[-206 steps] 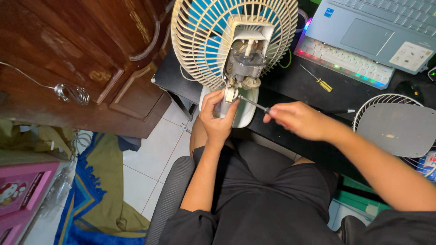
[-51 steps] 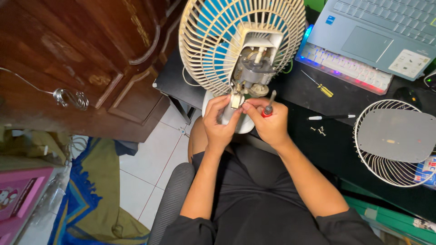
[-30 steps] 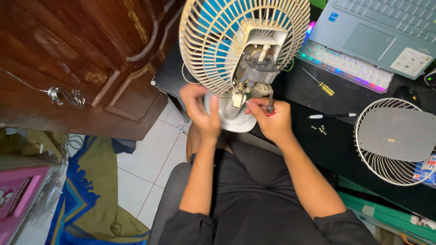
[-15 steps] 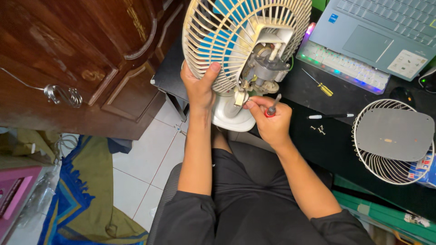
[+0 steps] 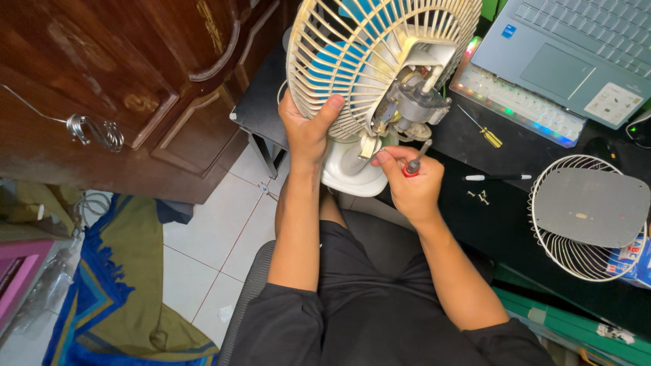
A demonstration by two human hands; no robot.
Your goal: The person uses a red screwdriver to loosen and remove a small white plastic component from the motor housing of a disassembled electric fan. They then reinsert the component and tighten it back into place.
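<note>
While the fan is being propped at the near-left corner of the black desk, these things are showing:

Fan: a cream wire cage with blue blades inside is being held tilted, its rear toward the person, its white base hanging over the desk's near edge above the lap.
Motor: it is being left bare at the back of the cage, the rear cover off.
Left hand: it is being clenched on the lower-left rim of the cage, thumb pressed onto the wires.
Right hand: it is being closed around a small screwdriver with a red grip, just below the motor; where the tip is resting cannot be told.
Screws: a few are lying loose on the desk just right of the right hand, near a pen.
Second screwdriver: yellow-handled, it is lying between the fan and a lit keyboard.
Front grille: it is lying flat toward the right edge of the desk.
Laptop: it is sitting open at the far right corner.
Wooden cabinet: it is standing just left of the desk.
</note>
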